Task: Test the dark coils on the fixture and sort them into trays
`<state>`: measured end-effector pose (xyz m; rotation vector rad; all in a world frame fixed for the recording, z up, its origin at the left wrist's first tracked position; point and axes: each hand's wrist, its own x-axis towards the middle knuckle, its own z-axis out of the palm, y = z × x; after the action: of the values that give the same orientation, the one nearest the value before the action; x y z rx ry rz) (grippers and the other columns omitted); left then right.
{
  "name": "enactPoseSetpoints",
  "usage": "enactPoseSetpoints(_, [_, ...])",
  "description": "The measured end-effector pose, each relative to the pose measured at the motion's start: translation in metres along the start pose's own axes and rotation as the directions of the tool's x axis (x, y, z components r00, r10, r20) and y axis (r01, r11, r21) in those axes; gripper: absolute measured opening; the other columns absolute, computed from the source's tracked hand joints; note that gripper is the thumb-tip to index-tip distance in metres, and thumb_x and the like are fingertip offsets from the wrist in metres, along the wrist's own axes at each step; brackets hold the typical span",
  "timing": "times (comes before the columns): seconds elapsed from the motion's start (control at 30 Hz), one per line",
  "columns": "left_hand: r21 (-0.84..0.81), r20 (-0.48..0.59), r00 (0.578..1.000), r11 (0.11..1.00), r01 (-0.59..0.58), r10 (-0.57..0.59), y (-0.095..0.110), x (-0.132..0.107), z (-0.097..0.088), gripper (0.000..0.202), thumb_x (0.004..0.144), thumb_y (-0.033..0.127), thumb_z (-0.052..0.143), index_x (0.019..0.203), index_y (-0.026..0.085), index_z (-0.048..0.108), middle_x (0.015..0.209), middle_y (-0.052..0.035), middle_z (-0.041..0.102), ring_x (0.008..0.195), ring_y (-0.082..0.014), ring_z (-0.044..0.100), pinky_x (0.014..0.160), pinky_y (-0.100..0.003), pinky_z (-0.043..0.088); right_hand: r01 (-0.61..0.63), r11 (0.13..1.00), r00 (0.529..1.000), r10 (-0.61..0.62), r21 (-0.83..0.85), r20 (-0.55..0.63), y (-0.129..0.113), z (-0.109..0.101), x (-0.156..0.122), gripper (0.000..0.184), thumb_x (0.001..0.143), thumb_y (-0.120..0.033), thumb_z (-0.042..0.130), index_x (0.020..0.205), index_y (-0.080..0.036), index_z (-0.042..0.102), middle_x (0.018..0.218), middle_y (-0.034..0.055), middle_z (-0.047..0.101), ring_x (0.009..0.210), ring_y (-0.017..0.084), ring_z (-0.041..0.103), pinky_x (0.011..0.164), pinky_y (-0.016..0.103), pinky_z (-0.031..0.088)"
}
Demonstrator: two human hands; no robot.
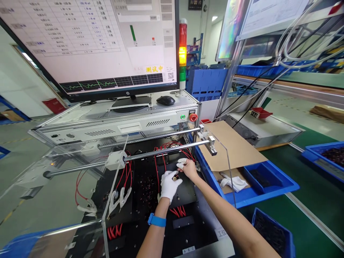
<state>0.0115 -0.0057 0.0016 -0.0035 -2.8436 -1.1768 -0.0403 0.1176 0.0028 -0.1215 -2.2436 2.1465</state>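
Note:
My left hand [169,184], in a white glove with a blue band at the wrist, is closed around a small round part with a copper-toned face [175,177]. It is over the black panel [185,193] of the test bench. Just beyond it, my right hand [187,167], with white covers on the fingertips, is pinched close to the part. Whatever lies between its fingertips is too small to make out. Red wires [156,172] run beside and behind my hands. White-handled clips [124,197] on red wires lie to the left.
Metal rods [166,147] and a clear cover [115,179] frame the work area. Behind stand a monitor [88,46], a mouse [165,100] and a lit signal tower [182,53]. At right, a blue tray [285,184] holds a white glove [234,183] beside cardboard [231,145]. Small dark bits [147,190] lie scattered on the bench.

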Motion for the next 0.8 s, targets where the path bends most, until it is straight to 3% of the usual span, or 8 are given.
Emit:
enactPoseSetpoints(0.23, [0.011, 0.003, 1.000, 1.000, -0.004, 0.004, -0.001, 0.001, 0.001, 0.038, 0.062, 0.026, 0.067, 0.100, 0.024, 0.065, 0.097, -0.0022, 0.058, 0.092, -0.0207, 0.050, 0.082, -0.030, 0.040, 0.090, 0.978, 0.996, -0.092, -0.190, -0.002, -0.004, 0.000, -0.003, 0.015, 0.068, -0.025, 0.061, 0.079, -0.014, 0.061, 0.059, 0.0010, 0.062, 0.050, 0.015, 0.060, 0.048, 0.023, 0.046])
enactPoseSetpoints(0.43, [0.037, 0.029, 0.999, 0.999, 0.028, -0.029, 0.001, 0.001, -0.001, 0.042, 0.060, 0.027, 0.069, 0.102, 0.024, 0.064, 0.099, -0.0024, 0.057, 0.095, -0.0215, 0.049, 0.082, -0.030, 0.040, 0.201, 0.856, 0.978, -0.202, -0.477, 0.049, -0.011, 0.001, -0.007, 0.012, 0.072, -0.024, 0.062, 0.082, -0.018, 0.066, 0.063, 0.0019, 0.065, 0.060, 0.016, 0.062, 0.061, 0.024, 0.046])
enactPoseSetpoints(0.63, [0.046, 0.031, 0.999, 0.999, 0.021, -0.023, 0.001, 0.000, 0.000, 0.044, 0.061, 0.028, 0.068, 0.105, 0.024, 0.062, 0.100, -0.0028, 0.056, 0.096, -0.0217, 0.048, 0.083, -0.030, 0.038, 0.225, 0.736, 0.974, -0.181, -0.639, 0.134, -0.015, 0.002, -0.005, 0.010, 0.072, -0.024, 0.064, 0.080, -0.022, 0.067, 0.065, 0.0007, 0.066, 0.065, 0.016, 0.062, 0.060, 0.022, 0.042])
enactPoseSetpoints(0.8, [0.058, 0.006, 1.000, 0.998, 0.027, -0.027, 0.000, -0.002, 0.001, 0.046, 0.062, 0.028, 0.067, 0.108, 0.024, 0.060, 0.101, -0.0029, 0.056, 0.096, -0.0224, 0.047, 0.083, -0.031, 0.039, 0.228, 0.737, 0.973, -0.154, -0.636, 0.170, -0.014, 0.002, -0.003, 0.009, 0.071, -0.023, 0.063, 0.079, -0.022, 0.067, 0.059, -0.0006, 0.065, 0.059, 0.015, 0.060, 0.059, 0.022, 0.041])
